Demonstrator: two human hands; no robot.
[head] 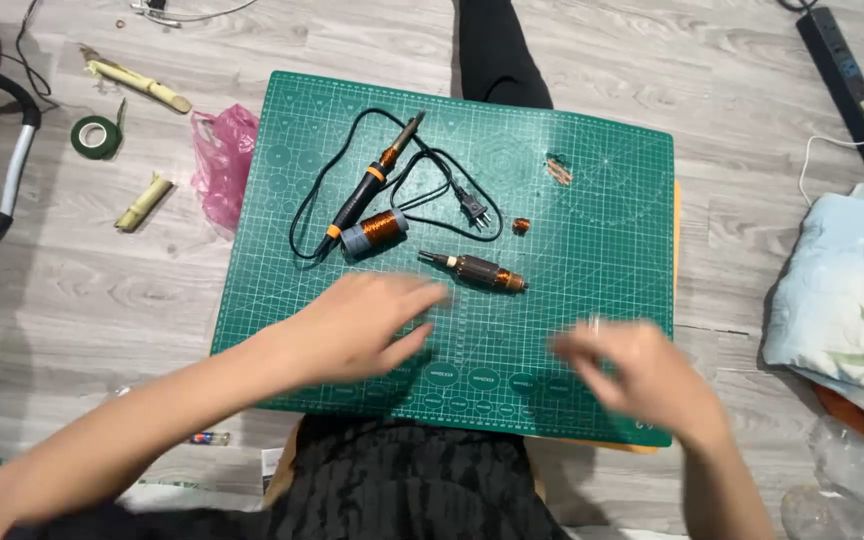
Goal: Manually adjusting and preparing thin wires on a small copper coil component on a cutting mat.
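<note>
A green cutting mat (612, 240) lies on the wooden floor in front of me. My left hand (362, 322) hovers over its near middle, fingers spread, close to a motor armature (474, 270) with copper windings. My right hand (624, 368) is blurred over the mat's near right part; its fingers look loosely curled with nothing seen in them. Farther back lie a black and orange soldering iron (372, 184) with its black cord and plug (474, 207), and a spool of copper wire (377, 232) beside the iron's handle.
Small copper bits (521, 226) and a scrap (557, 170) lie on the mat. On the floor to the left are a pink plastic bag (220, 160), a green tape roll (95, 136) and bamboo pieces (142, 203). A power strip (850, 80) and a pillow (847, 290) are at the right.
</note>
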